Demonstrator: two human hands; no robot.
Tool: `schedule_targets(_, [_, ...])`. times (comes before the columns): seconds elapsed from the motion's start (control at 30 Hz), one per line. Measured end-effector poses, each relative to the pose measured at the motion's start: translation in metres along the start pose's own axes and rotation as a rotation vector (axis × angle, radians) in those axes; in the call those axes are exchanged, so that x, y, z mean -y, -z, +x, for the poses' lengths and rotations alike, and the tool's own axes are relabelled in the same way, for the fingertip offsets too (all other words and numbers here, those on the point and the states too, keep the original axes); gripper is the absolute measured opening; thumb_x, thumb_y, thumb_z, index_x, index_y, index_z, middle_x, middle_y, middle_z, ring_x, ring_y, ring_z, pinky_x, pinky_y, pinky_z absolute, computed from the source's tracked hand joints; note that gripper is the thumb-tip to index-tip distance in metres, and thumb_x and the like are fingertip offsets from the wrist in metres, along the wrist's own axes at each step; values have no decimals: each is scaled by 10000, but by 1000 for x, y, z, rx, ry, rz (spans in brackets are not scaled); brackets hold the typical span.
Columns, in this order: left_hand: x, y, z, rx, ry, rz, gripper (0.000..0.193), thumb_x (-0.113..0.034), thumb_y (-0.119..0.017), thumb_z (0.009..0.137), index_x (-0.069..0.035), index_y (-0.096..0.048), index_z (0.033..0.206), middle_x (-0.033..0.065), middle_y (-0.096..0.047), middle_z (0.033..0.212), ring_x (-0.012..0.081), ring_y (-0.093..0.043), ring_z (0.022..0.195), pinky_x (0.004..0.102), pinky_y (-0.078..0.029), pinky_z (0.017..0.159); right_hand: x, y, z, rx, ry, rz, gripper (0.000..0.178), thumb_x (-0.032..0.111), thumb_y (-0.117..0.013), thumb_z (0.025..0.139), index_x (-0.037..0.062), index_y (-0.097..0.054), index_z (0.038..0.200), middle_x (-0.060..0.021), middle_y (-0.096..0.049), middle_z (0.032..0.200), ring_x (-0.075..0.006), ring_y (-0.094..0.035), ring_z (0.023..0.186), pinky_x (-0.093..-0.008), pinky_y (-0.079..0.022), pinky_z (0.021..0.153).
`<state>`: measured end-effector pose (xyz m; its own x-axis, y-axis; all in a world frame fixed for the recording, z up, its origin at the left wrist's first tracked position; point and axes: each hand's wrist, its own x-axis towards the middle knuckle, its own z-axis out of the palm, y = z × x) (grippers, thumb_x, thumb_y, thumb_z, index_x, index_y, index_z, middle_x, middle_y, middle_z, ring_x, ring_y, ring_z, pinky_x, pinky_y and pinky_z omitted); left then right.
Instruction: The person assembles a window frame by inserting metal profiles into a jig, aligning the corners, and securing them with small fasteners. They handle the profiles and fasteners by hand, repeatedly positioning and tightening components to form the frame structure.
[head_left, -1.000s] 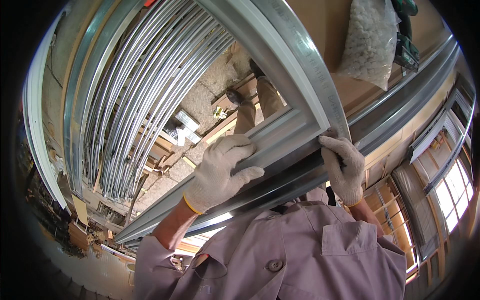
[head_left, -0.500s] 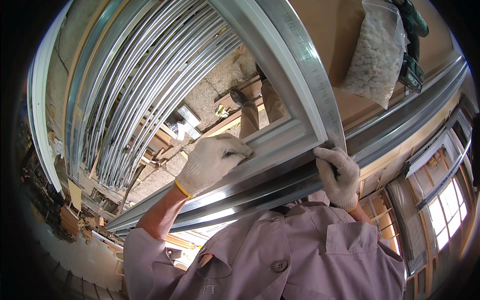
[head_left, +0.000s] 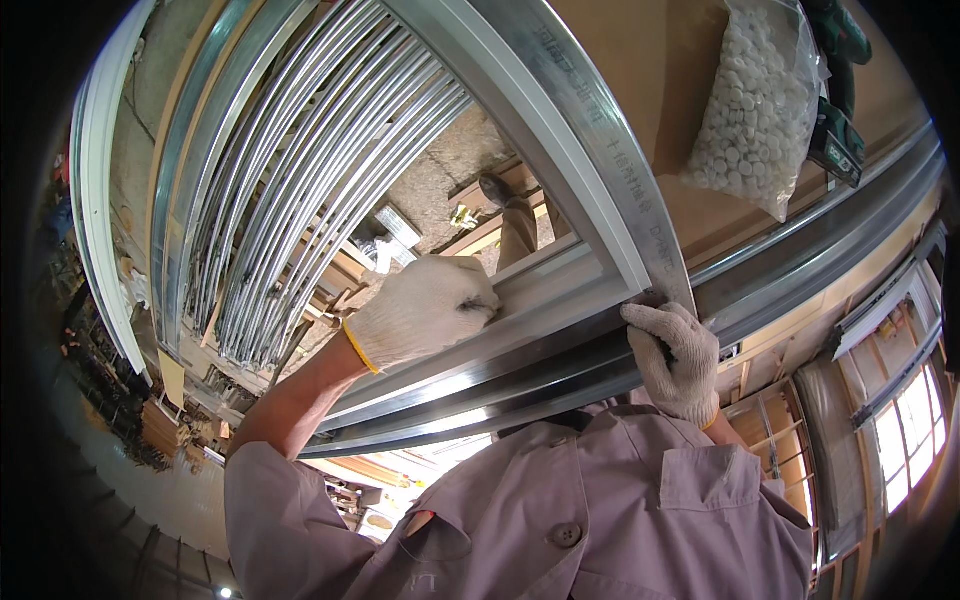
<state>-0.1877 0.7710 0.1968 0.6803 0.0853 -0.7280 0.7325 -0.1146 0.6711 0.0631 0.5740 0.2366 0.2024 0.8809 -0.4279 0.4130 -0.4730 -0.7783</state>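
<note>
At chest height, the gloved left hand (head_left: 425, 310) lies curled on the lower rail of a metal frame (head_left: 560, 290), fingers pressed together, while the gloved right hand (head_left: 675, 355) clasps its corner beside a bag of white plugs (head_left: 760, 110).

1. Under my work is a brown board bench top (head_left: 690, 70), its bare face showing between the metal pieces.
2. A silvery metal frame (head_left: 590, 150) lies flat on it, one long bar crossing a lower rail.
3. A clear bag of small white pieces (head_left: 755, 110) rests on the board beside the frame.
4. A green power tool (head_left: 835, 90) lies just beside the bag.
</note>
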Motion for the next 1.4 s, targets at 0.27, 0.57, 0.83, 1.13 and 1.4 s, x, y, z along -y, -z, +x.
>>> schedule_targets(0.27, [-17,-4,3,66,34,286,203,-185,-643,890,-31,-766,935,120,-718,1025,349,-729,950,433,-600,847,-4,4,3,35,9,55,296,-20,-737,864,90,-753,1138,-103,-675,840,-299,-687,724,-381,-546,661])
schedule_targets(0.57, [4,-6,-15,16,90,-275,332,-229,-663,972,29,-779,1147,166,-742,1159,274,-718,1104,348,-560,982,-7,6,3,35,-26,82,295,-5,-740,861,100,-754,1137,-106,-686,851,-300,-701,745,-384,-557,672])
schedule_targets(0.83, [18,-17,-31,-33,7,-420,366,-238,-763,957,34,-753,1202,174,-690,1280,288,-696,1177,351,-556,993,-3,5,5,39,-41,48,300,-15,-738,861,97,-755,1139,-111,-696,865,-306,-716,774,-381,-567,697])
schedule_targets(1.13, [14,-26,-29,-145,7,-230,230,-200,-761,936,-25,-806,1079,137,-743,1137,281,-740,1018,363,-595,910,-1,5,4,72,-65,40,289,-19,-732,872,88,-756,1139,-122,-720,915,-312,-724,798,-381,-571,718])
schedule_targets(1.4, [3,-5,-6,11,81,-70,210,-166,-692,925,-20,-818,1011,103,-765,1029,230,-746,941,346,-604,861,-4,7,5,81,-46,93,304,-25,-738,863,80,-755,1147,-117,-708,896,-296,-712,769,-372,-566,707])
